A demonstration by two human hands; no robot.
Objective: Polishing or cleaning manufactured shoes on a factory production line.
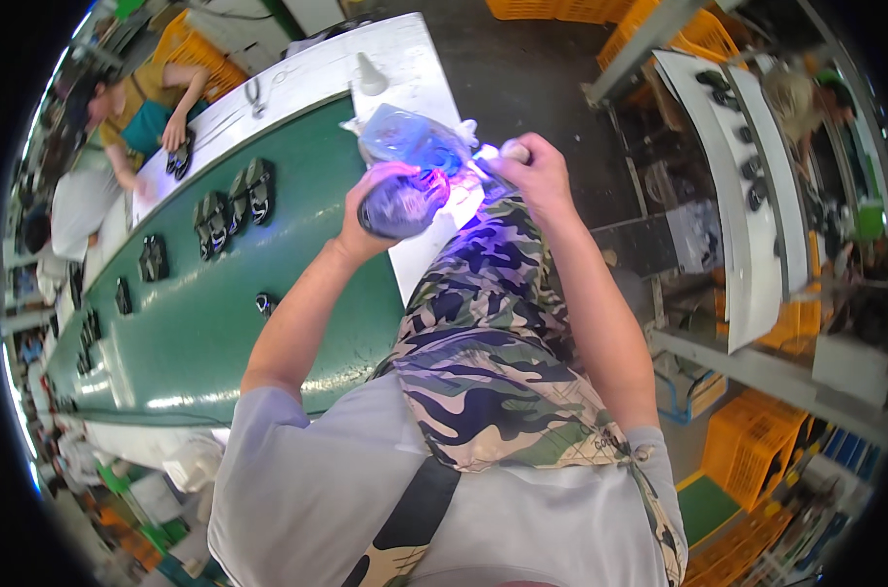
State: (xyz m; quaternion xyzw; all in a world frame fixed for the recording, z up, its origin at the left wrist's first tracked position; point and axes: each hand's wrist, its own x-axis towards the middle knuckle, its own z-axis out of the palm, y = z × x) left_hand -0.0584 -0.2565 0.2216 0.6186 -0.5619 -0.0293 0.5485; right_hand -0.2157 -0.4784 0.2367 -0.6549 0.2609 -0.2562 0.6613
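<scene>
My left hand (pixel 366 207) is closed around a dark shoe (pixel 397 205), tilted above the edge of the white tabletop. Purple and pink light falls on the shoe's toe side. My right hand (pixel 542 178) is closed on a tool with a pale rounded end (pixel 514 151). Its far tip is lost in a bright white-violet glare between my hands. Just beyond the shoe, a blue container wrapped in clear plastic (pixel 397 132) sits on the table. My camouflage apron (pixel 473 323) hangs below, partly lit violet.
A green conveyor belt (pixel 199 333) on my left carries several dark sandals (pixel 234 207). A white squeeze bottle (pixel 370 74) and pliers (pixel 255 98) rest on the white ledge (pixel 405 44). One co-worker (pixel 136 108) handles a shoe at far left. An orange crate (pixel 752 445) stands at right.
</scene>
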